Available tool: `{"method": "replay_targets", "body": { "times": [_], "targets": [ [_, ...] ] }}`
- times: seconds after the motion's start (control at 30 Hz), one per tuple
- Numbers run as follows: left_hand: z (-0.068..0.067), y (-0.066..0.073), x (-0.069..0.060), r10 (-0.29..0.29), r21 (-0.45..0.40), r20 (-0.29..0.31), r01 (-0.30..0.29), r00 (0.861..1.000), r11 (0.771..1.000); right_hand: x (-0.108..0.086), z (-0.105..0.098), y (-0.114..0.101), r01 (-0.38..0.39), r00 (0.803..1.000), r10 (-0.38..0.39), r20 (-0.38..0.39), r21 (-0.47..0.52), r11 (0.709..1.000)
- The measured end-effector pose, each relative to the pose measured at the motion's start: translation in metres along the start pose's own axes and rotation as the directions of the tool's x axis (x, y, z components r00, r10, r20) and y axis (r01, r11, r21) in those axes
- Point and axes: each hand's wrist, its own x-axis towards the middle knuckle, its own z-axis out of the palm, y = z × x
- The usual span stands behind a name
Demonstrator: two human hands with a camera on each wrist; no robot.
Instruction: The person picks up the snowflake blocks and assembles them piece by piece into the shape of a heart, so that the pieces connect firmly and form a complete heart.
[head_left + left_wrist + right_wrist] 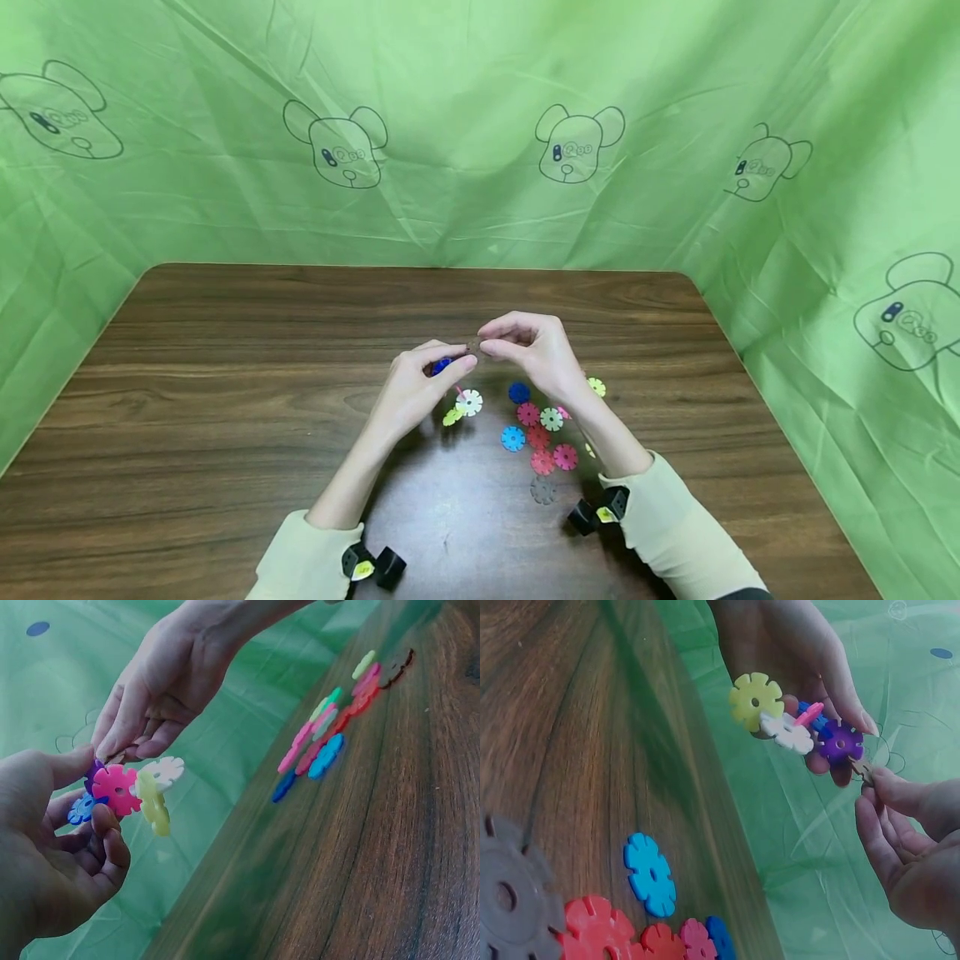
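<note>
My left hand (420, 383) (56, 847) grips a joined cluster of notched discs: a pink disc (117, 790), a blue disc (84, 809), a purple disc (841, 742), a white disc (787, 733) and a yellow disc (755, 701). Between thumb and fingertips, my right hand (536, 350) (922, 840) pinches a brown disc (861, 770), its edge against the purple one. Both hands are raised above the table, fingertips close together. Whether the brown disc is slotted in, I cannot tell.
Loose discs lie on the wooden table (225, 400) beside my right forearm, among them a light blue disc (513, 438), a dark blue disc (519, 392) and a grey disc (542, 490). A green cloth (465, 208) hangs behind the table and at its sides.
</note>
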Motion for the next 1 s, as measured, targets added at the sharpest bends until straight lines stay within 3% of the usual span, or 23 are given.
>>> {"method": "replay_targets", "body": {
  "times": [0.33, 0.67, 1.0],
  "targets": [
    [-0.002, 0.001, 0.001, -0.078, -0.064, -0.026, 0.076, 0.997, 0.995, -0.003, -0.015, 0.009, -0.016, 0.998, 0.023, 0.059, -0.116, 0.993],
    [-0.003, 0.000, 0.002, -0.130, -0.106, -0.035, 0.126, 0.991, 0.986, -0.006, -0.030, 0.032, -0.017, 0.973, 0.100, 0.208, -0.366, 0.930],
    [-0.006, 0.000, 0.002, -0.133, -0.124, -0.027, 0.129, 0.991, 0.984, -0.010, -0.037, 0.042, 0.041, 0.946, 0.114, 0.304, -0.460, 0.887]
  ]
}}
